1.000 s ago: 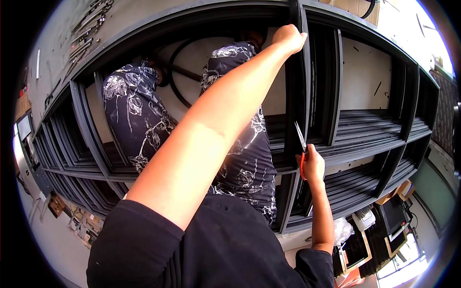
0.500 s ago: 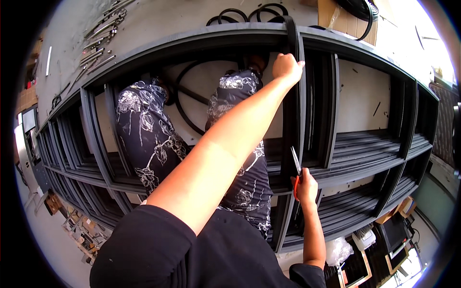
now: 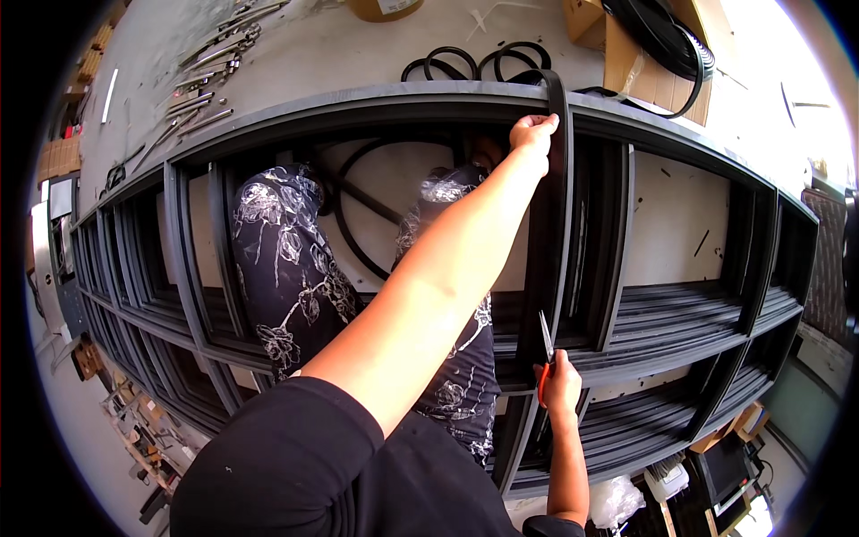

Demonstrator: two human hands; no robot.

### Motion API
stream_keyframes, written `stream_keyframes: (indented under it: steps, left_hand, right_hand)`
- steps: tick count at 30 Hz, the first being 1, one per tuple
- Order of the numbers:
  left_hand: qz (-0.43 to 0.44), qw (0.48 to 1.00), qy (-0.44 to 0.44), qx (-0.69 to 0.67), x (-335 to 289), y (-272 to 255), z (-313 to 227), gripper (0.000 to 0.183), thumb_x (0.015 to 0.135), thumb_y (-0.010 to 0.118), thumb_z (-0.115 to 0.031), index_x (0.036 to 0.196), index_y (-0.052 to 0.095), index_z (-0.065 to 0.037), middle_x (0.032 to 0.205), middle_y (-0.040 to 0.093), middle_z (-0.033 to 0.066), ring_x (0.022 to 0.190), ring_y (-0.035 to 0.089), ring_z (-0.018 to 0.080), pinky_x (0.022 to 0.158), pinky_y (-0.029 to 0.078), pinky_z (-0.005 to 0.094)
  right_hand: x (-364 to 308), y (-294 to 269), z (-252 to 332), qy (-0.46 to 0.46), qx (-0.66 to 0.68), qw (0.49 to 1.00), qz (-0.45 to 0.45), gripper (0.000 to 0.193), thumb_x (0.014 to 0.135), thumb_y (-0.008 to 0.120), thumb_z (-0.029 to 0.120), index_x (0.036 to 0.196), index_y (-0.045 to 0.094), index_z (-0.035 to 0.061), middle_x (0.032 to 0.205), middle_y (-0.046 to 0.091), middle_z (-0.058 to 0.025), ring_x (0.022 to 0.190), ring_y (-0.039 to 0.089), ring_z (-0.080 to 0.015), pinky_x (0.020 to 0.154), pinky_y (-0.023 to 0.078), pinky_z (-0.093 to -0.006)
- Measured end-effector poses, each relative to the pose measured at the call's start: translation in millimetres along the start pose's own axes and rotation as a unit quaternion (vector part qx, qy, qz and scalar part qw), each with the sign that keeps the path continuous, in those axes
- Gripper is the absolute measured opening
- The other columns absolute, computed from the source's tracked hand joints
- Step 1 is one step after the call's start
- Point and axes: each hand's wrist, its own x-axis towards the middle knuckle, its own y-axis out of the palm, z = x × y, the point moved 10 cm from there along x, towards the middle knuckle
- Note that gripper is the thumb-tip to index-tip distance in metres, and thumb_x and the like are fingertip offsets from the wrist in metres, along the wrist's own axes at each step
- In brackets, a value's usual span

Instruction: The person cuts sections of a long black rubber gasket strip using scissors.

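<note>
Black flat rubbery strip: probably light, pliable; best pinched across its width.
Left hand: pinching strip's edge, upper centre.
Right hand: grasping red-handled metal scissors, lower centre.

Our left hand pinches the edge of a flat black strip that arches over the upper rail of the stacked dark-gray frames. Our right hand, nearer us, grips orange-handled scissors, blades pointing away. Beyond the rail we record black loops, metal rods and a cardboard box bearing a black coil.
</note>
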Motion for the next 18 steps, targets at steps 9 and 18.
stream_keyframes:
  steps: [9, 18]
  left_hand:
    - [0.053, 0.992, -0.071, -0.087, -1.8, 15.4, 1.8, 0.011, 0.087, 0.071, -0.023, 0.093, 0.065, -0.016, 0.08, 0.066, -0.0047, 0.07, 0.061, 0.0087, 0.059, 0.044, 0.0255]
    - [0.036, 0.988, -0.129, -0.077, -13.1, 18.3, 1.2, 0.009, 0.085, 0.068, -0.02, 0.088, 0.066, -0.012, 0.08, 0.067, -0.0017, 0.069, 0.062, 0.0107, 0.06, 0.046, 0.0263]
  right_hand:
    - [-1.8, 1.6, -2.8, 0.003, -0.019, 1.0, 0.005, 0.039, 0.073, 0.081, 0.016, 0.093, 0.051, 0.0036, 0.071, 0.061, -0.0163, 0.068, 0.061, -0.0402, 0.059, 0.048, -0.045]
    - [-4.4, 2.8, -5.9, -0.014, -0.021, 1.0, -0.008, 0.038, 0.073, 0.081, 0.017, 0.093, 0.051, 0.0055, 0.069, 0.06, -0.0158, 0.067, 0.06, -0.04, 0.058, 0.047, -0.0461]
